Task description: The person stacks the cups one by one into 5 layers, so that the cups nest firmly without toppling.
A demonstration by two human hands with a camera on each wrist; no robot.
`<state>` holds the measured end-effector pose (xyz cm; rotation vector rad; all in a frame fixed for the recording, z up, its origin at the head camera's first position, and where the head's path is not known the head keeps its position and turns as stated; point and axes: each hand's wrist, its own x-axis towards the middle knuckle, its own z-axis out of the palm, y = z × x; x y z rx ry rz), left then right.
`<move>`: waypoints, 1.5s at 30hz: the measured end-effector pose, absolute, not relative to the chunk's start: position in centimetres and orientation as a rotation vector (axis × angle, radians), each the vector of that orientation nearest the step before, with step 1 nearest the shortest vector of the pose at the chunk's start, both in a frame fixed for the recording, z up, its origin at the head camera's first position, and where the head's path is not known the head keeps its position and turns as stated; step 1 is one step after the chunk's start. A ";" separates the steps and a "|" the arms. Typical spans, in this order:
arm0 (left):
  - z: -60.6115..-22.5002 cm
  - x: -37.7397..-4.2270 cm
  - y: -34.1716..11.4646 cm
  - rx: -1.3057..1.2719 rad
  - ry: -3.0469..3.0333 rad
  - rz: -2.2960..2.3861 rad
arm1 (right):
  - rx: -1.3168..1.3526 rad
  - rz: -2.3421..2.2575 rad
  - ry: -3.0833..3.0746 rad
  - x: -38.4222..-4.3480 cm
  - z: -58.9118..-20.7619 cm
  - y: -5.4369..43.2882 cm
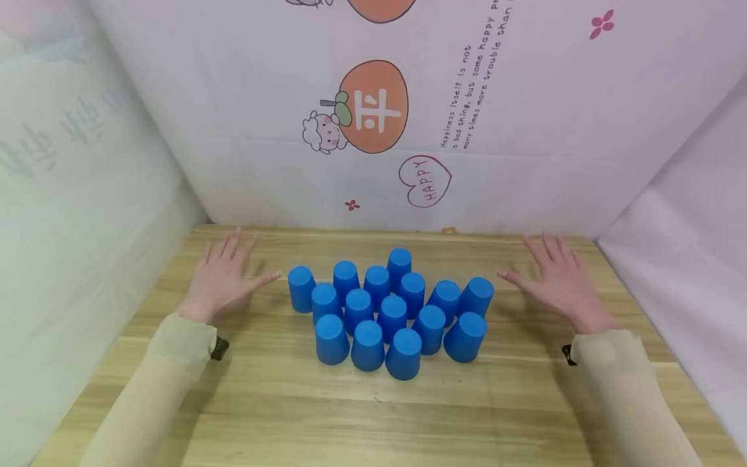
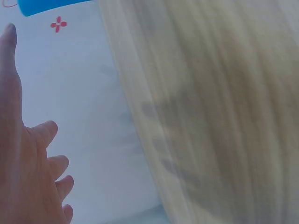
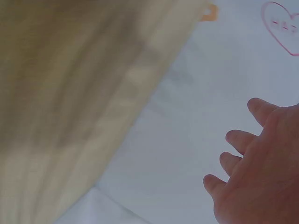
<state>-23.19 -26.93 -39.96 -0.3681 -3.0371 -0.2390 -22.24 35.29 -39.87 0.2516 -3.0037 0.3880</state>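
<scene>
Several blue cups point(image 1: 367, 346) stand upside down in a close group at the middle of the wooden table point(image 1: 327, 415). To the left of them is my left hand point(image 1: 222, 279), fingers spread and thumb pointing toward the nearest cup point(image 1: 301, 290), holding nothing. My right hand point(image 1: 557, 279) lies to the right of the group, its fingers also spread and bare, with the thumb toward the rightmost cup point(image 1: 476, 297). In the left wrist view, part of a blue cup point(image 2: 51, 5) shows at the top edge. The right wrist view shows no cup.
A white printed cloth point(image 1: 262, 97) hangs behind the table's far edge, with an orange fruit picture point(image 1: 393, 78) and a heart outline point(image 1: 417, 194). White cloth walls point(image 1: 58, 227) border the left and right sides.
</scene>
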 end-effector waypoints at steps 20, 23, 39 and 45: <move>-39.8 -21.6 -22.7 -0.324 -2.774 -1.328 | 0.253 1.403 -2.783 -20.4 -37.0 31.4; -40.7 -21.1 -22.2 -0.333 -2.721 -1.452 | 0.293 1.414 -2.805 -20.2 -38.1 30.9; -43.4 -20.2 -20.6 -0.361 -2.632 -1.631 | 0.278 1.458 -2.816 -19.6 -42.1 29.9; -43.6 -20.5 -20.7 -0.379 -2.584 -1.672 | 0.285 1.449 -2.825 -19.6 -42.0 29.9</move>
